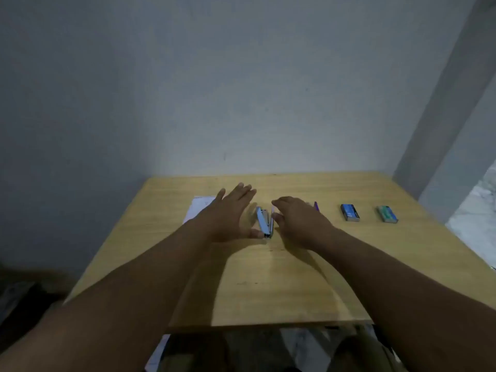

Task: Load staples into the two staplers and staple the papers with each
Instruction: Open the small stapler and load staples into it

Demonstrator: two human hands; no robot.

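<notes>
We are only starting: both hands, left hand (230, 213) and right hand (298, 221), spread wide and empty, are flanking the blue stapler (264, 222) mid-worktop (268, 291), staple boxes (350, 212) sitting untouched far right, papers (197, 208) unstapled at left.

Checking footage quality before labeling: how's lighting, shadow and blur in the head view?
Head view: dim and soft overall; wide-angle bend on the right wall edge; both forearms cast hard shadows on the table; left hand and right hand slightly blurred beside the light-blue stapler; staple box print unreadable.
</notes>
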